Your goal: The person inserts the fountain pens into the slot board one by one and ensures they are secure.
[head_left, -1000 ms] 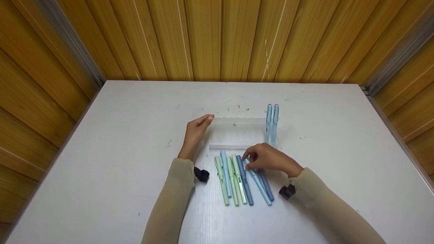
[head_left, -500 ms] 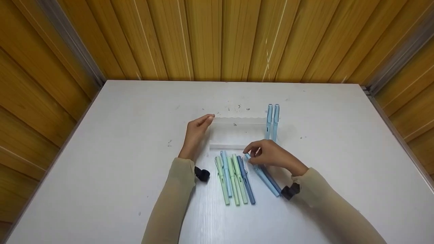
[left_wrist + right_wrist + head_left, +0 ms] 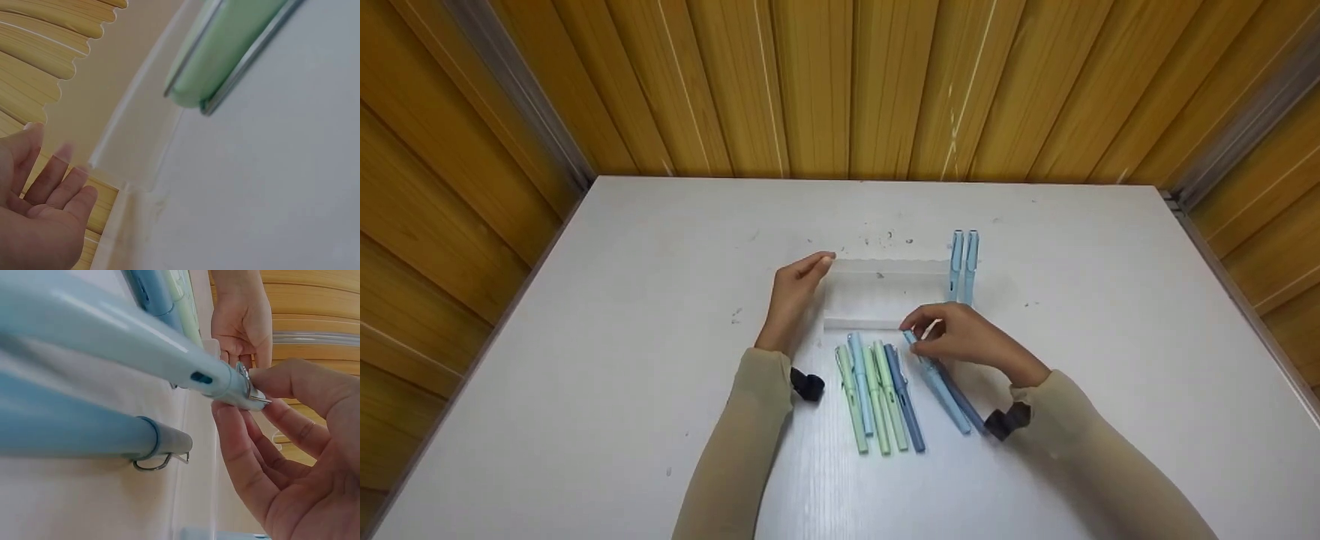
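The right hand [image 3: 964,341] pinches a light blue pen [image 3: 939,379] by its cap end, lifting it off the surface [image 3: 622,337]; the left hand [image 3: 795,296], fingers relaxed, rests against the clear rack [image 3: 877,296], seemingly steadying it.

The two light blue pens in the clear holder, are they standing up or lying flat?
Standing: both pens rise upright at the holder's right end.

No text, label, brand, number or sign can be read in any of the views. The pens [image 3: 881,394] lying near the front edge of the surface [image 3: 622,360] show plain coloured barrels without legible print, the clear holder [image 3: 877,296] bears no marking, and the close wrist views show only smooth pen bodies and metal clips with nothing written on them.
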A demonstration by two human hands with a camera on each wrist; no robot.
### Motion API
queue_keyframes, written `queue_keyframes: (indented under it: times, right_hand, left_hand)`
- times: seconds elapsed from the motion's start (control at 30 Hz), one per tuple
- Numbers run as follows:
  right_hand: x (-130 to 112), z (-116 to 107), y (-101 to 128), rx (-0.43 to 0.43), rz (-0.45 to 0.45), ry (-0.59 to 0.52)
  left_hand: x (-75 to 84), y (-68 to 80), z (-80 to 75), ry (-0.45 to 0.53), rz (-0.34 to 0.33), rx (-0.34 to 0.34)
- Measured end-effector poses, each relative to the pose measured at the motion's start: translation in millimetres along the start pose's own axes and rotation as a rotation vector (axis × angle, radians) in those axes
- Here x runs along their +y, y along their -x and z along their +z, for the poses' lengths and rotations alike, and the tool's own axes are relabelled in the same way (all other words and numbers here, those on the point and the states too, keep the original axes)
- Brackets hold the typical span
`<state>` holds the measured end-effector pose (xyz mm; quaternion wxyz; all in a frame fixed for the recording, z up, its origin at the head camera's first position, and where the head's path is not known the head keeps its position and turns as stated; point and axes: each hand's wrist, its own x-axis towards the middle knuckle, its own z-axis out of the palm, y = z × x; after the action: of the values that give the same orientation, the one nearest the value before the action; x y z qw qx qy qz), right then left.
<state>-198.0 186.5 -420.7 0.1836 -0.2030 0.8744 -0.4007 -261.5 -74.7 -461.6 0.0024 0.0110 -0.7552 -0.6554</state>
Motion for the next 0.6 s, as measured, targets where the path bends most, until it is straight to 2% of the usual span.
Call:
queue_keyframes:
  times: [0.2,0.37,0.6]
  right_hand:
    - [-2.0,-6.5,1.5,-0.002,-0.041,-0.012]
    - [-5.7,-11.0,2.8,-0.001,-0.006,-0.057]
    - [-9.7,-20.4,4.1,0.081,-0.025,-0.091]
  left_hand:
    - [-1.0,-1.8,0.4,0.044,0.041,-0.013]
    - [-3.5,-2.5,0.2,0.056,0.067,-0.011]
    - [-2.6,-2.1,0.2,0.039,0.051,-0.008]
